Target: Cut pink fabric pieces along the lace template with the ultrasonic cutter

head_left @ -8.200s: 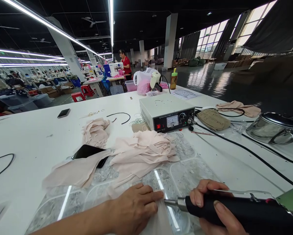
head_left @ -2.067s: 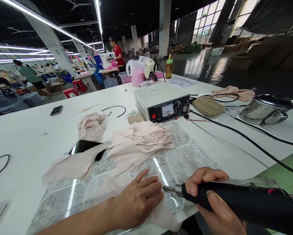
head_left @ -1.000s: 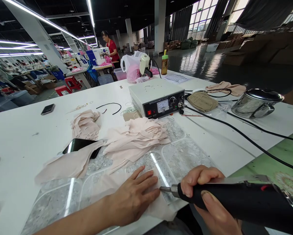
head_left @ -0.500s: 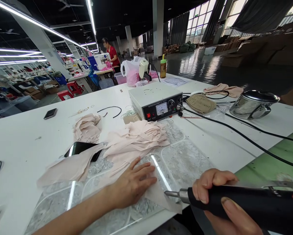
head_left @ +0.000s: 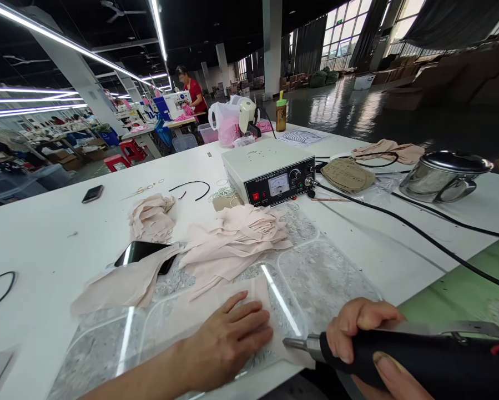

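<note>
My left hand lies flat with fingers spread on a pale pink fabric piece that rests on a clear glass plate on the white table. My right hand is wrapped round a black handheld tool. Its metal tip points left at the fabric's right edge, just beside my left fingers. A black cable runs from the tool side to a white control box with a dial and meter.
A heap of pink fabric pieces lies behind my hands, with a smaller pile and a black phone to the left. A steel pot stands far right. Another phone lies far left. A person in red works at a distant table.
My left hand has shifted the fabric piece slightly on the glass and stays flat on it. The tool tip, earlier touching the fabric near my fingers, now sits lower at its right edge.
</note>
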A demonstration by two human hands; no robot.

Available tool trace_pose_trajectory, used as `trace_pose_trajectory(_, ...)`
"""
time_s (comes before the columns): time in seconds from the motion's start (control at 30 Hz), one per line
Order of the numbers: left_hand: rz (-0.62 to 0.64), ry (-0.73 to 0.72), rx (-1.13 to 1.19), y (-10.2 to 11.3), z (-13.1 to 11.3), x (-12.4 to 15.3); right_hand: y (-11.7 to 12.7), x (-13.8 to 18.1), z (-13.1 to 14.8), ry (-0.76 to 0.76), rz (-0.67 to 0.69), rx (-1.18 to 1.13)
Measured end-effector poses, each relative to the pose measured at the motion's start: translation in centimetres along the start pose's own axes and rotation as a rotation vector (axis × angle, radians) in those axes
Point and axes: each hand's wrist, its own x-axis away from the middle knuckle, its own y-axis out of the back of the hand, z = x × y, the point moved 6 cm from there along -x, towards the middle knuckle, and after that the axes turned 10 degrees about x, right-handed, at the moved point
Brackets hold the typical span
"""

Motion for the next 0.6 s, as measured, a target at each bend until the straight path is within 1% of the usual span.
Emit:
trace_pose_trajectory(0.07, 0.006, 0.005, 0.003, -0.1, 0.0, 0.0, 0.1, 0.0, 0.0, -0.007, 0.032, 0.015)
trace_pose_trajectory(0.13, 0.016, 0.008, 0.001, -0.2, 0.0, 0.2, 0.2, 0.0, 0.1, -0.003, 0.023, 0.02)
trace_pose_trajectory(0.33, 0.037, 0.022, -0.029, -0.9, -0.1, 0.5, 0.0, 0.2, 0.0, 0.015, -0.042, 0.009)
trace_pose_trajectory(0.43, 0.04, 0.013, -0.043, -0.9, 0.1, 0.5, 0.2, 0.0, 0.0, 0.03, -0.099, 0.013)
trace_pose_trajectory(0.6, 0.076, 0.019, -0.068, -0.6, 0.8, 0.6, 0.2, -1.7, -0.1, 0.112, -0.145, 0.01)
